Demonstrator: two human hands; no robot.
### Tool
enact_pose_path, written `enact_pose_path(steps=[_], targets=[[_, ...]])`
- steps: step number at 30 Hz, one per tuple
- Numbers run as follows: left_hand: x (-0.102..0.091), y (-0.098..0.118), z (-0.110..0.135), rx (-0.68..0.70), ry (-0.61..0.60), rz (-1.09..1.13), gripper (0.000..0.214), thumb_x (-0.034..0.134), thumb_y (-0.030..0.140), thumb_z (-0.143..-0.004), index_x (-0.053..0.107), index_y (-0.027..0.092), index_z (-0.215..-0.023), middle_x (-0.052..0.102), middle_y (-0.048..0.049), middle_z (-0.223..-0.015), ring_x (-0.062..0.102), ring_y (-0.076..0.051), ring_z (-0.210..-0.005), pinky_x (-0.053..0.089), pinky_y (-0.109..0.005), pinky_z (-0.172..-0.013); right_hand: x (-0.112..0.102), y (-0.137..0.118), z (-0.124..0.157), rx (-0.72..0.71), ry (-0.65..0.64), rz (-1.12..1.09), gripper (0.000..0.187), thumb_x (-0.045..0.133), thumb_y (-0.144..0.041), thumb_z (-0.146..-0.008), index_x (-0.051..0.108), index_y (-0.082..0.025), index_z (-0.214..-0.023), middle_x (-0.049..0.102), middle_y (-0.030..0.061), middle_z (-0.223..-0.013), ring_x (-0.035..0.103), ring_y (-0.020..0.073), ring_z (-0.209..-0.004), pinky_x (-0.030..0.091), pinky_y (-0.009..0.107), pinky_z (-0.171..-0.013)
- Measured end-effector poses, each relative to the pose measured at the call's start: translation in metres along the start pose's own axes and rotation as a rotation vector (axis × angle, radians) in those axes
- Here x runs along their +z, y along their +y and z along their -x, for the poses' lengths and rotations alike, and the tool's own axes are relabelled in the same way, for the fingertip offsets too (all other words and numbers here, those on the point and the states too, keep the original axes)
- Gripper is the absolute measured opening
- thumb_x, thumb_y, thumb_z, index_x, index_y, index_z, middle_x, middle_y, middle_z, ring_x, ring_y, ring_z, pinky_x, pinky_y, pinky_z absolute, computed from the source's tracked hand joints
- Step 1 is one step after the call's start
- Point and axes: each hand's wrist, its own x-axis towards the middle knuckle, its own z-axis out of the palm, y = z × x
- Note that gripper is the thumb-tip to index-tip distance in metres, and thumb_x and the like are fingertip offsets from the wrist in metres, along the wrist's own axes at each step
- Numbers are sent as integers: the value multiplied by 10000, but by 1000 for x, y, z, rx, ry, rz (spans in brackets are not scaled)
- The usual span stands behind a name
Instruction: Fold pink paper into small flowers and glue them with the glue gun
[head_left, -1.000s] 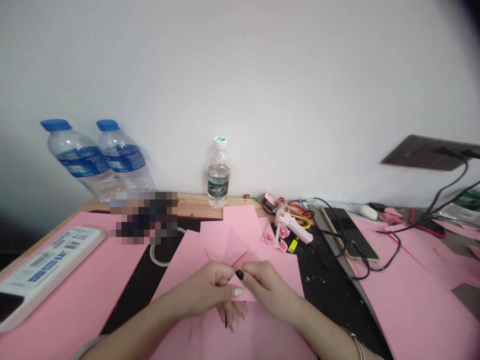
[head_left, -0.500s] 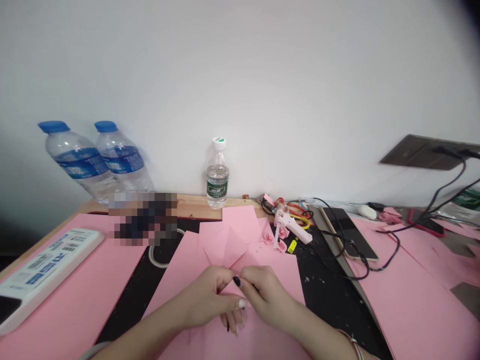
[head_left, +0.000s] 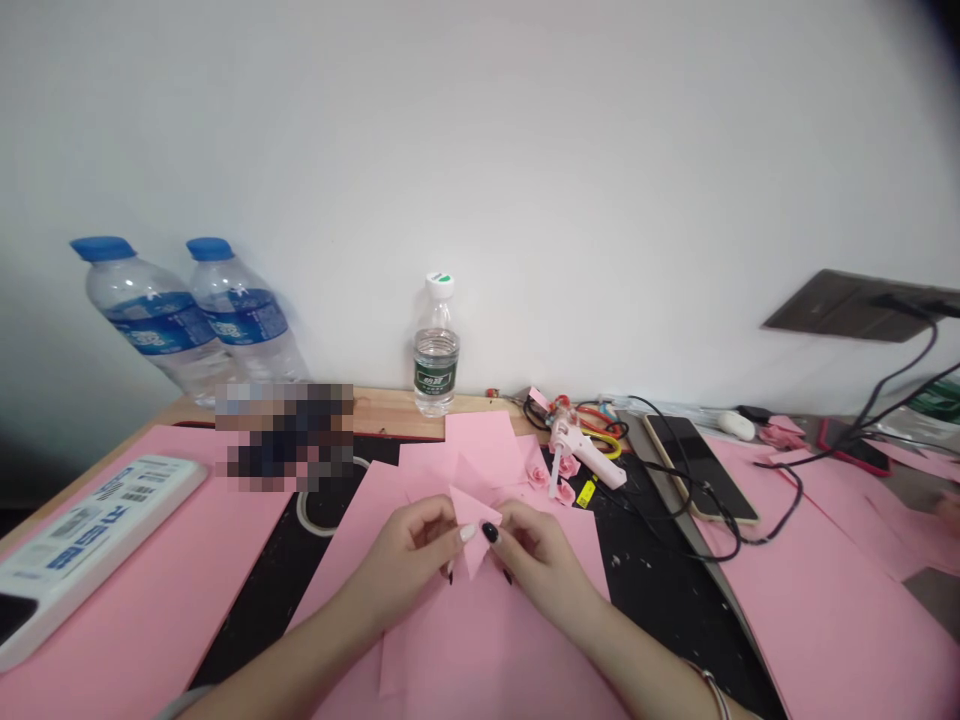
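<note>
Okay, my left grip (head_left: 401, 565) and right grip (head_left: 541, 570) are both pinched closed on the folded pink paper (head_left: 472, 525), held between them above the pink sheet (head_left: 487, 660) on the desk (head_left: 397, 415). Its long axis points roughly toward me, tip down, neither grip clearly nearer.

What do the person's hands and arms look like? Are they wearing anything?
The left arm and right arm are bare, with no sleeves. The left hand and right hand have long painted nails, some black, some white. A thin silvery bracelet circles the right wrist. A pale grey band shows by the left arm.
</note>
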Motion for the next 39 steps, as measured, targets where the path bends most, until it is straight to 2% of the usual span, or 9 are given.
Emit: enact_pose_path(steps=[3, 6, 10, 14, 17, 20, 24, 35, 39], targets=[[0, -3, 1, -28, -116, -85, 274, 617, 332, -795, 463, 190, -619, 519, 41, -536, 491, -111, -500, 376, -223, -491, -2, -2, -2, -12, 39, -27, 209, 622, -366, -841, 563, -176, -774, 486, -29, -651, 413, 115, -558, 321, 234, -523], [2, -3, 3, -61, -197, -119, 268, 589, 331, -817, 438, 199, -640, 511, 48, -539, 492, -110, -484, 381, -226, -477, -3, -3, -2, 12, 17, 10, 274, 625, -353, -828, 497, -187, -651, 425, -47, -593, 366, 107, -529, 279, 236, -504], [3, -2, 4, -65, -245, -51, 248, 604, 310, -820, 425, 202, -685, 578, 35, -612, 593, -136, -592, 463, -255, -582, -1, 0, -1, 34, 71, -4, 329, 595, -357, -844, 424, -206, -607, 370, -70, -537, 333, 97, -479, 256, 235, -469], [6, -5, 4, -162, -215, -11, 264, 594, 326, -814, 402, 205, -679, 681, -30, -714, 687, -197, -681, 497, -288, -594, 2, 3, -1, 108, 8, -97, 222, 513, -339, -888, 460, -213, -713, 402, -79, -513, 369, 101, -422, 278, 227, -426], [7, -6, 4, -175, -192, 25, 241, 563, 312, -811, 399, 208, -669, 672, -12, -637, 665, -170, -550, 483, -276, -536, 1, 3, -2, 15, 104, -37, 51, 560, -242, -839, 526, -203, -835, 504, -37, -661, 454, 119, -540, 355, 229, -497], [7, -4, 3, -153, -203, -10, 200, 549, 297, -803, 464, 191, -656, 630, 7, -550, 597, -131, -456, 452, -251, -492, -1, 1, -3, -75, 175, -5, 99, 583, -167, -782, 543, -212, -861, 520, -19, -745, 484, 133, -636, 378, 232, -544], [6, 0, 2, -152, -184, -81, 209, 545, 302, -788, 528, 171, -627, 584, 14, -491, 556, -120, -426, 420, -234, -465, -1, -1, -4, -72, 218, -48, 157, 583, -138, -763, 529, -222, -884, 523, -17, -761, 491, 141, -644, 391, 233, -534], [5, 2, 4, -149, -200, -120, 250, 553, 331, -795, 566, 169, -606, 562, 20, -489, 527, -119, -429, 392, -230, -471, -2, -2, -5, -102, 206, -27, 106, 605, -150, -731, 535, -217, -774, 557, 23, -834, 541, 166, -749, 425, 236, -559], [5, 4, 4, -139, -178, -97, 274, 586, 354, -782, 549, 171, -581, 541, 23, -474, 501, -121, -434, 391, -236, -478, -4, -4, -5, -157, 150, 37, 85, 605, -146, -761, 587, -201, -698, 622, 61, -922, 595, 200, -901, 472, 284, -706]])
